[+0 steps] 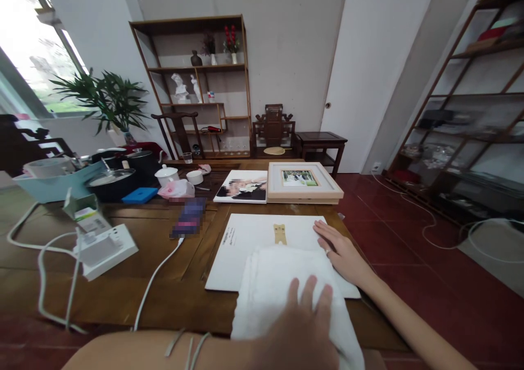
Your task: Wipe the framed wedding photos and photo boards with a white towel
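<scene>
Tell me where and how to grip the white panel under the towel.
Probably the left edge of the white panel, pinched top and bottom from the left: the panel is thin and lies flat, and that edge is uncovered, while the white towel covers its near middle and the right hand rests on its right side.

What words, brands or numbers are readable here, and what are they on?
None can be read.
White panel: small dark print near its left edge, too small.
Phone: screen blurred into blocks.
Small open box: any lettering too blurred.
</scene>
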